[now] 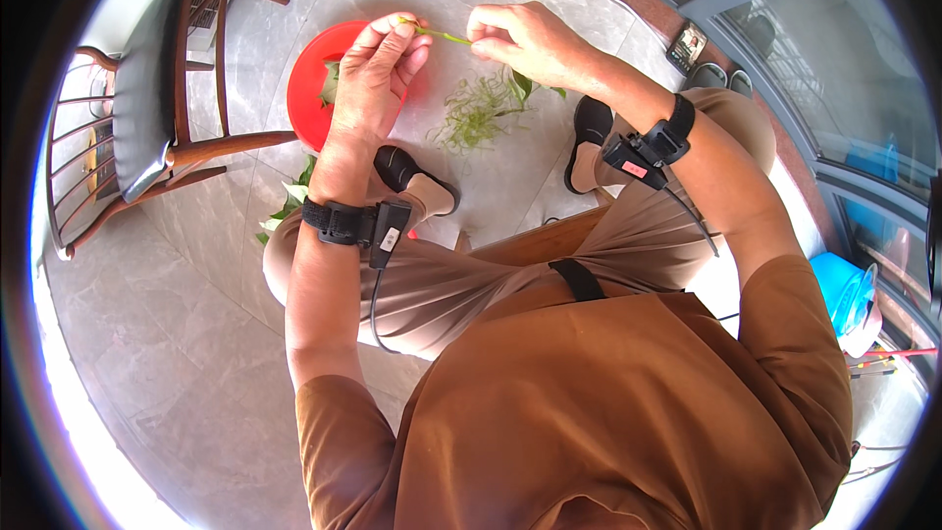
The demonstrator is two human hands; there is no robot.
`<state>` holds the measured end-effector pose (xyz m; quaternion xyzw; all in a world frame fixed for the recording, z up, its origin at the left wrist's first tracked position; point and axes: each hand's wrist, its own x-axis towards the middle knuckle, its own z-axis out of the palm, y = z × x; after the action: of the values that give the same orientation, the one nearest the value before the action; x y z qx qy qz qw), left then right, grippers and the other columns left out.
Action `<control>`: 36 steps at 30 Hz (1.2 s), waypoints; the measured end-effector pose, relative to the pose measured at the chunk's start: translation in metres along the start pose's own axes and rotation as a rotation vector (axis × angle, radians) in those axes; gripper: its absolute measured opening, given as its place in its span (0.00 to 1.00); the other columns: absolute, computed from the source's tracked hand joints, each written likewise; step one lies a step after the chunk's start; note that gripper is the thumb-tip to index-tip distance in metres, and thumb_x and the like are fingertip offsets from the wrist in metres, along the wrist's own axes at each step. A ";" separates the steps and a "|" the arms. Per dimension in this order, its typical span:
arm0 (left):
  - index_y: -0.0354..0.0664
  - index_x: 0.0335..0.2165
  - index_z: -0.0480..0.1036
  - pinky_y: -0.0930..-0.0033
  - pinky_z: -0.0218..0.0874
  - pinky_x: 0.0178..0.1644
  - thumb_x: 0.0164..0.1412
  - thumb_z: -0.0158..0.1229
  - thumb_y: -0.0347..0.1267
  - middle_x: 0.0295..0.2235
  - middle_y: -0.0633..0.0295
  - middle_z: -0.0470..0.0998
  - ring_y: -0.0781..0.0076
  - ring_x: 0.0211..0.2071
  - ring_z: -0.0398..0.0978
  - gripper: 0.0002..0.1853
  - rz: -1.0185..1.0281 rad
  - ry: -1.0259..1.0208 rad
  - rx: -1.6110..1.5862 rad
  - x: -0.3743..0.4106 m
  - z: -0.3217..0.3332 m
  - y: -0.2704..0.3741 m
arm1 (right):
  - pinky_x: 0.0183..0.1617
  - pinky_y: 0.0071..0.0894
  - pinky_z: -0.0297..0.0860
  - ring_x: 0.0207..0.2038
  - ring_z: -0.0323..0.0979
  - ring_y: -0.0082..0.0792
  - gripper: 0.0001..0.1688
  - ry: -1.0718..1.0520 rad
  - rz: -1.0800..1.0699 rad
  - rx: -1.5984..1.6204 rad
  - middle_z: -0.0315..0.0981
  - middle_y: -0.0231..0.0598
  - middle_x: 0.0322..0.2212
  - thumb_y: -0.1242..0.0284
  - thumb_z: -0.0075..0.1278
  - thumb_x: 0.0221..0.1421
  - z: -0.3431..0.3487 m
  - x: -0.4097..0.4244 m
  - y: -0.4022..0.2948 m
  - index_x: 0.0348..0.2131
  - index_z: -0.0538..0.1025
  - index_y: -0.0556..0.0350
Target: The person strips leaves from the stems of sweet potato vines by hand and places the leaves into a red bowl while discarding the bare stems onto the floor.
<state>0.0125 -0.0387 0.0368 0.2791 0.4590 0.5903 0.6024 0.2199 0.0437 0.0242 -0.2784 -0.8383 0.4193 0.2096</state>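
My left hand (379, 62) pinches one end of a thin green plant stem (441, 34) between thumb and fingers. The other end of the stem is in the fingertips of my right hand (526, 40), so it spans the gap between both hands. Behind and below my left hand, a red plastic basin (305, 92) stands on the floor, with a green leaf (330, 83) visible in it; my hand hides part of the basin. A loose pile of thin green peelings (475, 114) lies on the tiles between my feet, with green leaves (521, 86) at its right edge.
At the left stands a wooden chair with a dark seat (151, 88). More leafy greens (294, 195) lie beside my left knee. Near the glass door's frame are a phone (687, 46) and grey slippers (708, 76). A blue plastic container (839, 291) is at the right.
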 end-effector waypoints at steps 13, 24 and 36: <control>0.37 0.41 0.72 0.77 0.71 0.43 0.62 0.53 0.27 0.37 0.62 0.76 0.75 0.37 0.75 0.08 0.003 -0.044 -0.127 0.003 -0.014 0.007 | 0.29 0.30 0.64 0.26 0.69 0.28 0.04 -0.092 0.202 0.079 0.69 0.36 0.22 0.75 0.44 0.57 0.004 -0.002 0.020 0.32 0.66 0.57; 0.39 0.40 0.74 0.80 0.71 0.40 0.61 0.54 0.27 0.35 0.64 0.77 0.78 0.35 0.76 0.08 -0.047 -0.078 0.143 -0.003 0.006 0.004 | 0.30 0.18 0.61 0.30 0.65 0.16 0.15 0.058 0.079 0.520 0.71 0.27 0.28 0.65 0.56 0.55 0.001 0.006 -0.007 0.38 0.74 0.55; 0.36 0.39 0.75 0.80 0.70 0.39 0.59 0.57 0.26 0.33 0.63 0.78 0.79 0.33 0.76 0.09 0.056 -0.055 0.426 -0.004 0.018 0.002 | 0.34 0.20 0.64 0.29 0.66 0.16 0.09 0.062 0.026 0.324 0.72 0.25 0.26 0.70 0.56 0.54 -0.002 0.004 -0.005 0.33 0.75 0.56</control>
<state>0.0284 -0.0389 0.0469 0.4288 0.5489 0.4887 0.5254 0.2162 0.0450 0.0300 -0.2645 -0.7493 0.5428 0.2720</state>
